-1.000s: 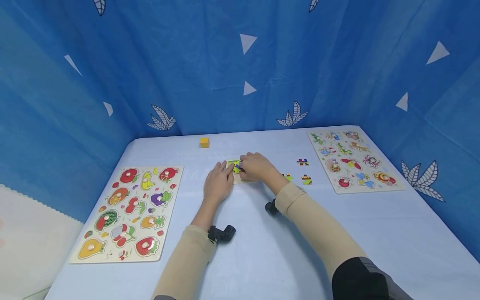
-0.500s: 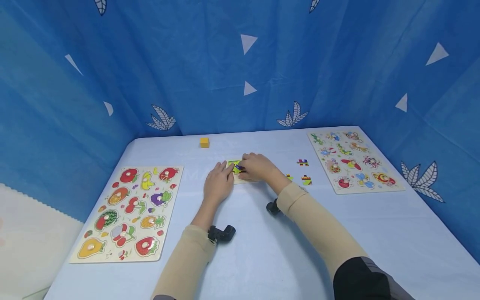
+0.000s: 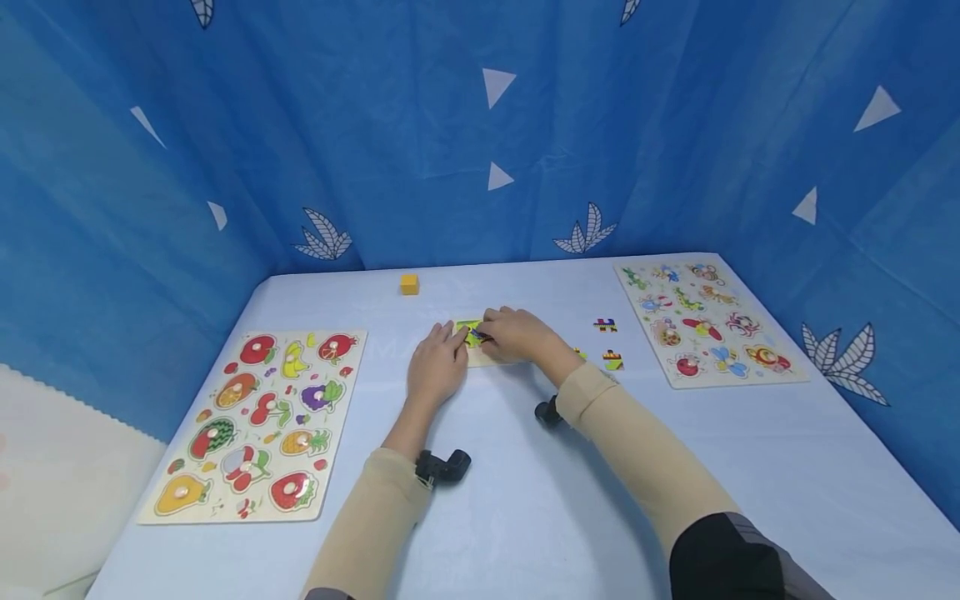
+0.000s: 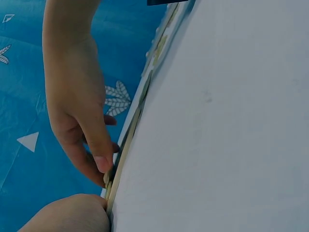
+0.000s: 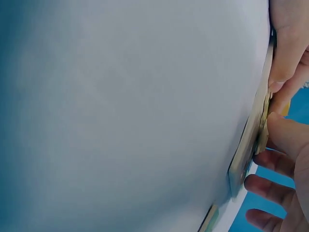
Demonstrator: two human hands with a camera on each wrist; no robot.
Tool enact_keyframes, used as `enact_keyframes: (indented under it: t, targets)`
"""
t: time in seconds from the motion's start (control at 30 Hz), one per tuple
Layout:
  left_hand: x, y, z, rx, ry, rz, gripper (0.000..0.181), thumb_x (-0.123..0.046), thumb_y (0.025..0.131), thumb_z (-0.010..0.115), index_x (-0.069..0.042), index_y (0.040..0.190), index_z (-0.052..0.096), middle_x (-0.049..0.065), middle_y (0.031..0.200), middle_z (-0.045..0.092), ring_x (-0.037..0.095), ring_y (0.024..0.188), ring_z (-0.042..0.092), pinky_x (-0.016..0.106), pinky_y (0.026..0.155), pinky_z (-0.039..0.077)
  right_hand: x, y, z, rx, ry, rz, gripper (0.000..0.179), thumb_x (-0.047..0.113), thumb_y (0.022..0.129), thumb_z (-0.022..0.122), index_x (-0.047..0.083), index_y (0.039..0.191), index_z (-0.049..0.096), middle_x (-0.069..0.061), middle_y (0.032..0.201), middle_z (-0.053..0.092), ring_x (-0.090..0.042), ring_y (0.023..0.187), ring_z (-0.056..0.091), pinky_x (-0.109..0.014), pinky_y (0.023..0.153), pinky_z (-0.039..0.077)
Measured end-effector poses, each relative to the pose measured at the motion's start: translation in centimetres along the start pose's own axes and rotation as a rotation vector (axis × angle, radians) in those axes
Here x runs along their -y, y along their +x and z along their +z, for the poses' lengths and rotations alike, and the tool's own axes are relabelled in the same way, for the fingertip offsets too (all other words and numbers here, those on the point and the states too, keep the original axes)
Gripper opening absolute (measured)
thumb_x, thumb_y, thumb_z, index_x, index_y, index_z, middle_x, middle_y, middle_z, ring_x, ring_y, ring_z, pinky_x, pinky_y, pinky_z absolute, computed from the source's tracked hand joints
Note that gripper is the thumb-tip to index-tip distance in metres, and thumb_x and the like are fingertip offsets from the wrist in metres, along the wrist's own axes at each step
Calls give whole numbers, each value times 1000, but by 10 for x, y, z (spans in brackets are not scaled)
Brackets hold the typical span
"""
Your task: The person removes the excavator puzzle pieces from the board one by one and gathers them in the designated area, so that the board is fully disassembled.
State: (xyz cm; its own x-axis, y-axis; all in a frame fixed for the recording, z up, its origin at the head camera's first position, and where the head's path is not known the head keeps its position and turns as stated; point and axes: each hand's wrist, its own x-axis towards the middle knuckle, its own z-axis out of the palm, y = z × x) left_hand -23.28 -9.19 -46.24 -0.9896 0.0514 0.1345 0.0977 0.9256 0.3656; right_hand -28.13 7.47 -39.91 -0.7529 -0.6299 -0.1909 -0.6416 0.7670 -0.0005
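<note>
A small wooden puzzle board (image 3: 483, 360) with green picture pieces lies at the table's middle, largely covered by the hands. My left hand (image 3: 437, 364) rests at its left side, fingers extended, fingertips touching the green pieces. In the right wrist view, my right hand (image 5: 285, 169) pinches a thin puzzle piece (image 5: 263, 137), tilted just above the board's surface. Its printed face is mostly hidden. Loose jigsaw pieces lie right of the board: one farther back (image 3: 604, 325), another nearer (image 3: 612, 360), and a third (image 3: 580, 352) partly behind my right wrist.
A fruit peg puzzle (image 3: 255, 425) lies at the left, an insect and animal peg puzzle (image 3: 708, 325) at the right. Behind the hands sits a yellow cube (image 3: 408, 285). A blue curtain (image 3: 450, 125) encloses the table's back and sides.
My right hand has shifted slightly right over the board, still pinching the puzzle piece. My left hand stays in place.
</note>
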Motion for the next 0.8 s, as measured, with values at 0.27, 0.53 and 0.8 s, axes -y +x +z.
enact_keyframes:
  t: [0.27,0.53,0.8]
  targets:
    - [0,-1,0,-2,-15,4,45,-34,105,37,-25,148,48,5,159,39,27,151,30,48,123,27,-2,2,4,13,85,35,45,35,100,58,14,140,55,-7,130,56,-21,115,52,-39,103,47]
    - [-1,0,-1,10,-8,0,45,-35,105,37,-26,148,48,4,160,38,27,151,29,47,123,27,-5,3,6,-31,182,64,51,33,97,63,11,142,54,-5,121,56,-18,106,51,-34,95,49]
    - [0,0,-1,-8,-13,3,45,-34,104,38,-25,146,50,5,158,40,28,150,31,47,122,28,-4,2,7,-89,378,127,53,29,90,74,16,139,57,-6,122,56,-19,112,55,-36,106,48]
